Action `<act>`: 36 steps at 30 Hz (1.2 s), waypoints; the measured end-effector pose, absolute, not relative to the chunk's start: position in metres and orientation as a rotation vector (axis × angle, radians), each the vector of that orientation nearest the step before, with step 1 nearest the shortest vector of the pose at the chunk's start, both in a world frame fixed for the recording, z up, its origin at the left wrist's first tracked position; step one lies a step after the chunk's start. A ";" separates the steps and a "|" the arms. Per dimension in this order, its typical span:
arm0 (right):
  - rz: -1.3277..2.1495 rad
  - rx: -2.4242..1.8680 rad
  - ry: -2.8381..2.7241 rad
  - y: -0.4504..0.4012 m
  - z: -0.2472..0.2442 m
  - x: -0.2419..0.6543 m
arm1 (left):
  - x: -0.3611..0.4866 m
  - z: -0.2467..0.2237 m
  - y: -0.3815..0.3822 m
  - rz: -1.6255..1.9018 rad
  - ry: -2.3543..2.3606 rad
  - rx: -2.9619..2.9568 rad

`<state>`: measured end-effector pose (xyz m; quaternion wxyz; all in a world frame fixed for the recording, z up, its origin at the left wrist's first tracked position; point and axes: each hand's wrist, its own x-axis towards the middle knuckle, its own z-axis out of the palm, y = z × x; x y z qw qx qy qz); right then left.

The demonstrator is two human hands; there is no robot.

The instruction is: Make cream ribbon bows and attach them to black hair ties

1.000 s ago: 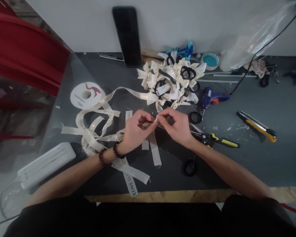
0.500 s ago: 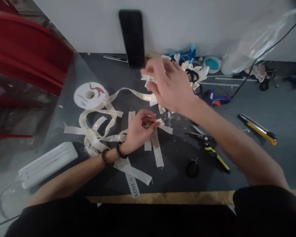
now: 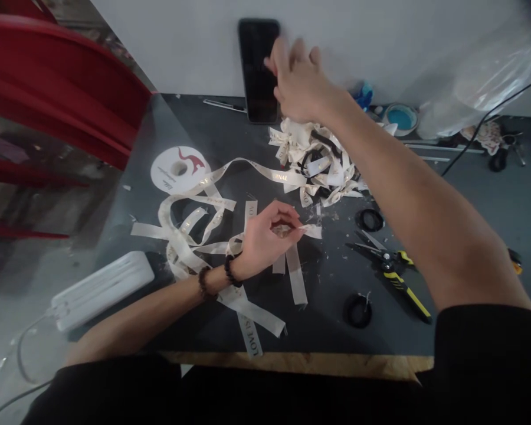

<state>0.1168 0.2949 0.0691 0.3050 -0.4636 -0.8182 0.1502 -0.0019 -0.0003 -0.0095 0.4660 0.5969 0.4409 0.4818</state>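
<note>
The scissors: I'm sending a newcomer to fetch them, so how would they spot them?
On the dark table, find the heap of cream bows. Below it and slightly right in this view, open scissors lie between an upper black ring and a lower black ring. Their yellow-and-black handles set them apart from those plain loops.

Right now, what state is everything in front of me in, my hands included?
Left hand: pinching a short ribbon piece
Right hand: raised at the phone, fingers apart, blurred
Phone: propped upright, screen dark
Black-and-yellow scissors: blades open, lying down
Ribbon spool: lying flat
Long ribbon: loose, curling
Ribbon bows: heaped
Near black band: lying flat
White device: cable attached, power unclear
</note>
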 end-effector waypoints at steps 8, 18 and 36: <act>0.255 -0.842 -1.905 0.176 0.079 0.142 | -0.001 -0.007 0.001 1.151 1.059 1.404; 0.897 -1.115 -1.492 -0.018 0.014 0.178 | -0.001 -0.006 0.007 1.208 1.065 1.240; 0.774 -1.250 -1.717 -0.010 0.015 0.199 | -0.003 -0.004 -0.002 1.130 1.002 1.418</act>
